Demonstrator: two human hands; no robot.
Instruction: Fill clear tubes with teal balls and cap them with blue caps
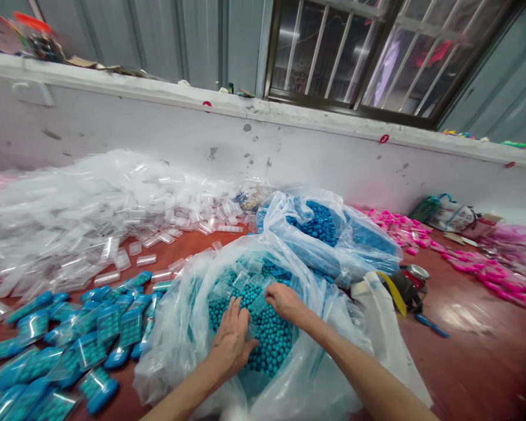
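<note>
In the head view, the right hand (286, 302), fingers curled, pinches a clear case (258, 302) at its right end, over teal beads (270, 344) in a plastic bag (169, 351). The left hand (232, 336), open and palm down, is nearer and left of the case. Bead-filled cases (130, 326) lie farther left.

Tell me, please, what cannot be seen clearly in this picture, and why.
Head view:
Turquoise beads beneath the left hand: hidden by it.
Whether the right hand holds the clear case: blurred.
Some filled cases, lower left: cut off by edges.
Red shape in the window: blurred, behind bars.
</note>
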